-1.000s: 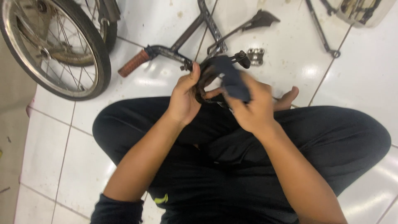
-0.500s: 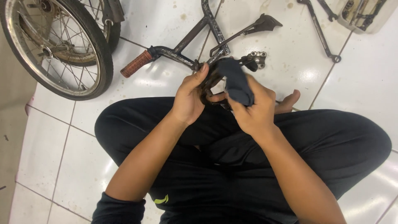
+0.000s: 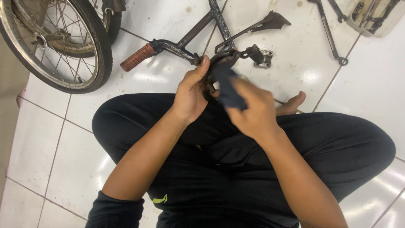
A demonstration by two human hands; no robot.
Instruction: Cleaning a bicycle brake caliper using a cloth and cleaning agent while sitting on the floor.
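A dark, rusty curved metal bicycle part is held up over the person's lap, above the crossed legs in black trousers, and a dark blue-black cloth is pressed against its near side. The left hand is closed on the part from the left, thumb raised along its upper edge and fingers wrapped behind it, so the part sits between the two hands with its top showing just past the left thumb. The right hand is closed on the cloth, which is bunched under its fingers and lies between them and the metal; how much of the part the cloth covers cannot be told. Directly beyond the hands, on the white tiled floor, lies a dark bicycle handlebar with a reddish-brown ribbed grip pointing left, its stem running up toward the far edge of the floor. Just right of it lie a dark metal kickstand and a small silvery bracket. A long thin wrench lies further right, near the far right corner, beside a pale tray of tools. At the far left corner stands a spoked bicycle wheel with a black tyre. A bare foot shows just right of the right hand.
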